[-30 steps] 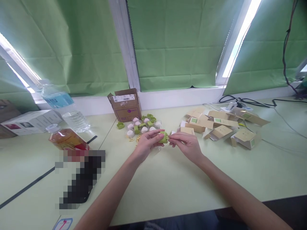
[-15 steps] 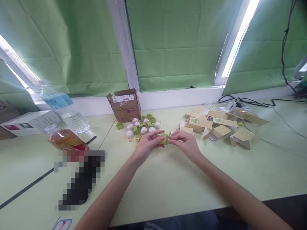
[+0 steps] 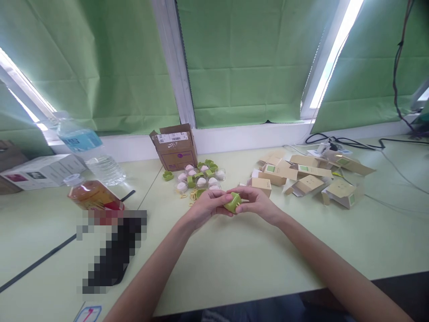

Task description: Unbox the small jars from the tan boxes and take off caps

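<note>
Between both hands is a small green piece (image 3: 233, 203), with a little yellowish part at its lower right. My left hand (image 3: 208, 206) grips it from the left, thumb on top. On the right side, the fingers of my right hand (image 3: 256, 203) are closed on the same piece. Just beyond my left hand lie several clear cups with pale round contents (image 3: 201, 182), green pieces (image 3: 168, 175) among and beside them, and small yellow pieces (image 3: 193, 195).
An open cardboard box (image 3: 177, 150) stands behind the cups. Several opened small cartons (image 3: 307, 184) lie to the right, with black cables (image 3: 358, 144) behind. At left are a water bottle (image 3: 100, 161), a drink bottle (image 3: 97, 195) and white boxes (image 3: 43, 172).
The green piece has come slightly nearer and turned, showing more of its surface. Both hands have shifted with it, and my right fingers now wrap farther around it.
</note>
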Action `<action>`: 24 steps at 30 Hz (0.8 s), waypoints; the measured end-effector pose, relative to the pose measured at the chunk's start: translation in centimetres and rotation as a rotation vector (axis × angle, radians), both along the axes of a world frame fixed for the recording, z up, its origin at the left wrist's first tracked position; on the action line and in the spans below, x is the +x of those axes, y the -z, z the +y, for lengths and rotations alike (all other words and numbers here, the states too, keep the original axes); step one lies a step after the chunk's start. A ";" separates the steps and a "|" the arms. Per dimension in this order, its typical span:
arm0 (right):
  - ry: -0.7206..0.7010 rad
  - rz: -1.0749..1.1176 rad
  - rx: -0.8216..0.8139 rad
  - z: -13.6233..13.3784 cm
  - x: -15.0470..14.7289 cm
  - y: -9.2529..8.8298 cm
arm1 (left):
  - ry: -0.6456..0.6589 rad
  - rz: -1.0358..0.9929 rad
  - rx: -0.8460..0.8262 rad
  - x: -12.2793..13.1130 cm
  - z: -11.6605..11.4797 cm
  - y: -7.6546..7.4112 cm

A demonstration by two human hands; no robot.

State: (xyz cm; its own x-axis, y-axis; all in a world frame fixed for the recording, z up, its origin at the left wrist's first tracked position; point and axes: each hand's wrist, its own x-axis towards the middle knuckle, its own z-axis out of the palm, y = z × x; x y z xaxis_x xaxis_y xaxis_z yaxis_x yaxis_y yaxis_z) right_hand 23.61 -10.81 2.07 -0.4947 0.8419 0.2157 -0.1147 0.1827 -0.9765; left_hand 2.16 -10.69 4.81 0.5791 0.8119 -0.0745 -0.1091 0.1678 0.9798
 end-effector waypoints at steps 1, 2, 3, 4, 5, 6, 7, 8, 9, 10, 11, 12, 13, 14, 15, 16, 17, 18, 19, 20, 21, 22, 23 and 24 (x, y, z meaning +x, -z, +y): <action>0.002 0.004 0.005 0.0 0.0 0.0 | 0.006 -0.001 -0.009 0.0 0.0 0.0; 0.004 0.011 0.000 0.0 0.0 0.0 | 0.005 0.001 -0.018 0.1 -0.1 0.0; 0.003 0.021 -0.014 0.0 0.0 0.1 | 0.000 0.003 -0.026 0.2 -0.1 0.0; -0.001 0.033 -0.034 -0.1 0.0 0.2 | -0.005 0.008 -0.037 0.2 -0.2 0.0; -0.007 0.046 -0.053 -0.1 -0.1 0.2 | -0.007 0.014 -0.048 0.2 -0.2 0.0; -0.010 0.059 -0.067 -0.2 -0.2 0.3 | -0.005 0.020 -0.058 0.2 -0.2 0.0; -0.009 0.070 -0.072 -0.2 -0.3 0.4 | -0.001 0.026 -0.065 0.1 -0.2 0.1; -0.005 0.075 -0.069 -0.3 -0.4 0.4 | 0.003 0.031 -0.067 0.1 -0.2 0.1; 0.003 0.075 -0.060 -0.4 -0.5 0.4 | 0.009 0.033 -0.067 0.0 -0.1 0.2; 0.012 0.069 -0.045 -0.4 -0.5 0.4 | 0.011 0.032 -0.064 0.0 -0.1 0.2; 0.022 0.059 -0.030 -0.5 -0.5 0.3 | 0.013 0.028 -0.061 0.0 0.0 0.3; 0.032 0.047 -0.016 -0.6 -0.5 0.2 | 0.014 0.019 -0.058 -0.1 0.0 0.4; 0.046 0.039 -0.005 -0.6 -0.5 0.1 | 0.013 0.008 -0.057 -0.1 0.1 0.5; 0.061 0.037 0.002 -0.6 -0.4 0.0 | 0.012 -0.004 -0.057 -0.1 0.1 0.5; 0.072 0.039 0.003 -0.6 -0.4 -0.2 | 0.012 -0.013 -0.059 -0.1 0.1 0.6; 0.070 0.042 -0.003 -0.6 -0.3 -0.3 | 0.018 -0.018 -0.063 -0.1 0.2 0.6; 0.058 0.046 -0.013 -0.6 -0.2 -0.5 | 0.036 -0.018 -0.069 -0.1 0.2 0.6; 0.034 0.048 -0.029 -0.6 -0.1 -0.6 | 0.064 -0.014 -0.077 -0.3 0.3 0.6; 0.004 0.052 -0.047 -0.7 0.0 -0.7 | 0.098 -0.009 -0.087 -0.4 0.4 0.6; -0.030 0.056 -0.064 -0.7 0.0 -0.7 | 0.135 -0.003 -0.100 -0.6 0.5 0.6; -0.062 0.062 -0.079 -0.7 0.0 -0.8 | 0.169 0.006 -0.115 -0.8 0.5 0.5; -0.092 0.069 -0.091 -0.8 0.0 -0.7 | 0.200 0.022 -0.133 -1.0 0.6 0.5; -0.121 0.070 -0.100 -0.8 -0.1 -0.7 | 0.229 0.044 -0.150 -1.2 0.6 0.4; -0.153 0.063 -0.107 -0.8 -0.1 -0.7 | 0.256 0.073 -0.163 -1.4 0.6 0.4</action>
State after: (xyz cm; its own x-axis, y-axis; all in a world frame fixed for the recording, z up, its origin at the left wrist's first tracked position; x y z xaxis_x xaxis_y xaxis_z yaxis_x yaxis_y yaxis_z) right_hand 23.50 -11.65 2.72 -0.6067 0.7779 0.1636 -0.1946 0.0542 -0.9794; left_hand 0.77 -10.04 4.43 0.7516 0.6142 -0.2407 0.0268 0.3361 0.9414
